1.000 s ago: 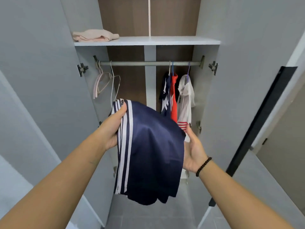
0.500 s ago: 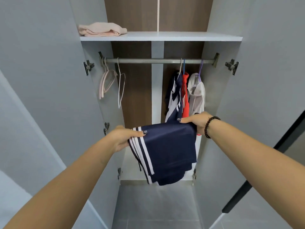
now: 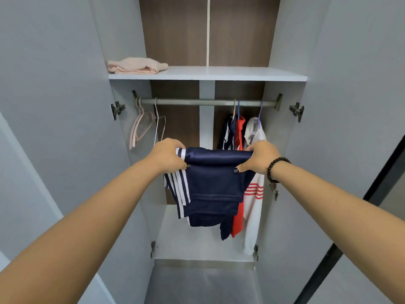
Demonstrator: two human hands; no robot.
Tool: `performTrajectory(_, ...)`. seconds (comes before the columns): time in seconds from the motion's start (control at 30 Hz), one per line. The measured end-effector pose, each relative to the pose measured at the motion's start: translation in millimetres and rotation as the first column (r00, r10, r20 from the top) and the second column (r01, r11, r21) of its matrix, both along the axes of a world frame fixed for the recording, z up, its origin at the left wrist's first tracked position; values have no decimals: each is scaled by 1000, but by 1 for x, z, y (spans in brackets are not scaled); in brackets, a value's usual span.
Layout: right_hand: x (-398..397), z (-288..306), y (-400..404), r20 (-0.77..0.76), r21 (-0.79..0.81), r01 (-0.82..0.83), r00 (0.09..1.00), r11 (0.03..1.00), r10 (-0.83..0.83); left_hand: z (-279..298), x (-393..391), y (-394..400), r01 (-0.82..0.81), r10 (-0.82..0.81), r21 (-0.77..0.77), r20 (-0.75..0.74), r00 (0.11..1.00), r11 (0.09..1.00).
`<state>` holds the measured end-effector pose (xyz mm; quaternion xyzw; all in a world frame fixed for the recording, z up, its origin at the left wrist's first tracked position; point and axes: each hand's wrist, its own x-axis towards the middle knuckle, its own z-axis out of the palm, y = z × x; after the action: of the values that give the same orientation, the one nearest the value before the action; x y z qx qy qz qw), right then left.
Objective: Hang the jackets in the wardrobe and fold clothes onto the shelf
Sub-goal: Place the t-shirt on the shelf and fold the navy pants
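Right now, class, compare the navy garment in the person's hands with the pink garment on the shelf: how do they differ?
The navy striped garment hangs doubled over from both hands, left and right; the pink garment lies on the shelf, untouched. The navy one has white side stripes; the pink one is plain. Both are folded.

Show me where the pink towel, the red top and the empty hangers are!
pink towel [image 3: 137, 66], head view, middle of the folded cloth.
red top [image 3: 240, 130], head view, upper part below the hanger.
empty hangers [image 3: 140, 128], head view, pink hanger's arm.
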<state>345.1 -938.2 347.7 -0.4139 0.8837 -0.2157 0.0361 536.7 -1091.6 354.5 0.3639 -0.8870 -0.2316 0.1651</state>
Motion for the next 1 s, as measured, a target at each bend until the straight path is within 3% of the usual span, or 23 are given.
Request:
performTrajectory(0.07,-3,12,3,-72,-39,4,997,999,-7,8,-5,6,-15,16,-42,24,1000,999)
performTrajectory(0.13,-11,22,9,-71,-125,-6,997,992,-3,13,-8,6,-32,30,-48,-49,998,998)
performTrajectory(0.23,-25,34,19,132,-415,-6,989,910,67,21,-7,6,-42,117,226,-331,936,973)
performTrajectory(0.33,-31,44,24,334,-629,45,917,776,218,31,-4,14,76,234,489,-540,808,869)
performTrajectory(0.47,-37,47,23,464,-723,113,810,682,358,42,-6,32,234,316,578,-692,649,782)
performTrajectory(0.6,-33,36,24,500,-749,81,721,657,480,42,-6,42,309,323,586,-730,601,749)
performTrajectory(0.67,-31,35,27,439,-680,-44,775,731,455,39,-6,44,258,212,526,-675,707,810)
performTrajectory(0.77,-30,39,29,130,-255,-199,963,946,238,41,-6,49,39,35,253,-281,959,967)
performTrajectory(0.8,-29,41,30,34,-141,-172,983,975,178,43,-7,50,-16,39,159,-140,989,987)
performTrajectory(0.87,-28,43,32,-36,-90,-110,994,990,107,45,-10,48,-101,100,28,26,995,995)
performTrajectory(1.0,-30,46,31,-82,-174,-125,990,977,112,44,-15,47,-146,161,-133,113,980,980)
